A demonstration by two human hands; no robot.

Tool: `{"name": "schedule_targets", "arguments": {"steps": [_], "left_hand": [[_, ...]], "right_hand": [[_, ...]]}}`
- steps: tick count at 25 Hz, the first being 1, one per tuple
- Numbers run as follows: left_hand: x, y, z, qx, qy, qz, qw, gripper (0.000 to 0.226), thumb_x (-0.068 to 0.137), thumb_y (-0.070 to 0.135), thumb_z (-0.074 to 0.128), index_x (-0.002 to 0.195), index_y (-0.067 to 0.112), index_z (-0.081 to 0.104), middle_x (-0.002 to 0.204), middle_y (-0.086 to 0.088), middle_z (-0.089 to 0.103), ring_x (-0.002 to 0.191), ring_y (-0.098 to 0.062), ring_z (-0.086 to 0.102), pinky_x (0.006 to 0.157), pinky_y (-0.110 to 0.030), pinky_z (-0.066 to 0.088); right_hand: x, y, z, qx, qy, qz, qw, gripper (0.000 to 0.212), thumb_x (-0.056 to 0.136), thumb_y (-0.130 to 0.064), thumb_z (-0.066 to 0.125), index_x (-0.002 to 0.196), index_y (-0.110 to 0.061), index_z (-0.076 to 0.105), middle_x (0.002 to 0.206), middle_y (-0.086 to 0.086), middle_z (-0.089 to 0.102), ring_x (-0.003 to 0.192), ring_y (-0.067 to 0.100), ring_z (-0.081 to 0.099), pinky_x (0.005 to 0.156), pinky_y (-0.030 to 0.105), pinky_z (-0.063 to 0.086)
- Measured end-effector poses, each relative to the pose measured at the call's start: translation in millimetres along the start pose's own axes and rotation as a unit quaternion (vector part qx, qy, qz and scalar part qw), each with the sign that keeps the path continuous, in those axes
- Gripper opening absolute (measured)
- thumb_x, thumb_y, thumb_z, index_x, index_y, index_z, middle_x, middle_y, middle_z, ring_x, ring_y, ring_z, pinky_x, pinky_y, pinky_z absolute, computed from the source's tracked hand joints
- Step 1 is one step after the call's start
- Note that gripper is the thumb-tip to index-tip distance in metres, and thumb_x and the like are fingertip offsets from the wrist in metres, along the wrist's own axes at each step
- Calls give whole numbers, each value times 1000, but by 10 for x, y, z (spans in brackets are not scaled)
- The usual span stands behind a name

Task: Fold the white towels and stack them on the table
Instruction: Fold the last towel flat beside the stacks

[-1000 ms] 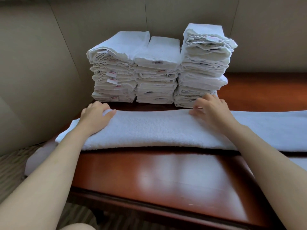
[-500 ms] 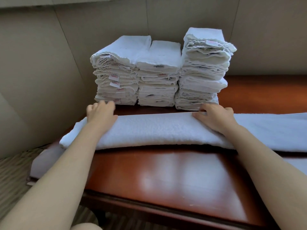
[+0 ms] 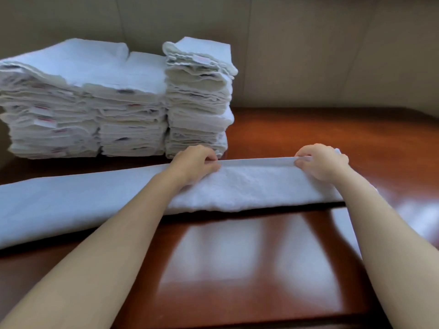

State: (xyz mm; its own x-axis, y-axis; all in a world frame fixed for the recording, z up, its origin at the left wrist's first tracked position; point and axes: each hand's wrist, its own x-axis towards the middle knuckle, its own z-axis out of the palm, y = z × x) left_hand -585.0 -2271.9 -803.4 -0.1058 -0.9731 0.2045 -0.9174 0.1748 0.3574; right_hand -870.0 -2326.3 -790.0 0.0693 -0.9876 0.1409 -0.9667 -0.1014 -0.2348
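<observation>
One white towel (image 3: 249, 186), already folded into a long narrow band, lies flat on the wooden table (image 3: 237, 269) with its long axis running left to right, roughly parallel to the table's near edge and square to the person's forearms. Its left end runs out of view at the left; its right end stops just past the right hand (image 3: 322, 163). Both hands sit on the towel's far long edge. The left hand (image 3: 198, 161) has its fingers curled over that edge near the towel's middle and appears to pinch it; the right hand grips the same edge at the towel's right end, fingers curled round the hem. The hands stand well apart, with a taut strip of edge between them. Three stacks of folded towels (image 3: 123, 100) stand behind, toward the table's far-left corner, the nearest stack just beyond the left hand. In the inspector's judgement the next fold runs along the long axis, right end carried leftward, so the right hand is the one placed to lead.
</observation>
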Motion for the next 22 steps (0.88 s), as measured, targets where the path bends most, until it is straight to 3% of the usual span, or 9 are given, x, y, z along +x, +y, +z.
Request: {"name": "schedule_targets", "arguments": {"steps": [4, 9, 12, 13, 15, 17, 18, 20, 22], "left_hand": [[92, 79, 138, -12, 57, -9, 998, 17, 95, 28, 53, 95, 13, 61, 103, -5, 59, 99, -25, 54, 88, -42, 44], [3, 139, 293, 129, 97, -65, 985, 28, 97, 33, 48, 122, 20, 50, 118, -6, 50, 113, -26, 46, 96, -40, 32], [-2, 318, 156, 165, 202, -8, 965, 24, 97, 20, 47, 117, 15, 57, 115, -7, 56, 108, -28, 51, 92, -35, 29], [15, 417, 105, 168, 178, -12, 969, 22, 97, 15, 43, 113, 14, 58, 113, -7, 57, 105, -28, 53, 88, -34, 31], [-41, 569, 87, 167, 37, -53, 984, 27, 99, 18, 35, 117, 14, 54, 123, -8, 55, 111, -28, 52, 84, -35, 33], [-229, 490, 105, 157, -130, -88, 975, 43, 101, 36, 28, 138, 18, 40, 147, -6, 37, 134, -25, 36, 99, -39, 32], [-356, 382, 66, 154, -153, -98, 971, 50, 101, 42, 24, 146, 21, 30, 154, -4, 26, 140, -22, 25, 108, -41, 26], [-632, 127, -109, 170, -78, -110, 976, 52, 100, 44, 22, 147, 21, 28, 153, -6, 28, 141, -20, 23, 111, -39, 21], [-867, -1, -274, 199, 29, -104, 974, 61, 94, 47, 13, 139, 17, 40, 145, -6, 40, 136, -19, 32, 107, -37, 26]], "right_hand": [[135, 13, 101, 4, 143, 21, 989, 23, 93, -19, 52, 109, -28, 65, 124, 7, 49, 124, 30, 36, 108, 50, 21], [121, 25, 323, -12, 139, 79, 987, 40, 93, -4, 49, 128, -22, 47, 141, 12, 37, 135, 27, 26, 110, 59, 11], [93, -256, 161, -2, 129, 24, 991, 26, 97, -17, 42, 118, -18, 57, 125, 9, 52, 121, 29, 42, 109, 55, 15], [67, -406, 138, 22, 82, -8, 996, 27, 98, -23, 38, 115, -20, 60, 121, 7, 56, 116, 28, 46, 107, 52, 18], [-54, -640, 264, 49, -41, -63, 996, 34, 98, -35, 32, 117, -25, 58, 124, 1, 55, 118, 23, 45, 104, 50, 22], [-161, -659, 408, 18, -66, -79, 995, 40, 98, -42, 26, 127, -28, 50, 134, 0, 47, 129, 18, 36, 107, 53, 18], [-207, -624, 439, 10, -40, -65, 997, 41, 99, -42, 25, 130, -27, 46, 138, 1, 43, 133, 17, 32, 108, 53, 16], [-321, -658, 438, -3, 27, -34, 999, 40, 100, -37, 27, 134, -23, 42, 139, 3, 40, 136, 18, 28, 110, 54, 14], [-439, -949, 415, 6, 73, -66, 995, 37, 100, -31, 31, 132, -19, 45, 135, 4, 45, 132, 20, 32, 110, 54, 16]]}}
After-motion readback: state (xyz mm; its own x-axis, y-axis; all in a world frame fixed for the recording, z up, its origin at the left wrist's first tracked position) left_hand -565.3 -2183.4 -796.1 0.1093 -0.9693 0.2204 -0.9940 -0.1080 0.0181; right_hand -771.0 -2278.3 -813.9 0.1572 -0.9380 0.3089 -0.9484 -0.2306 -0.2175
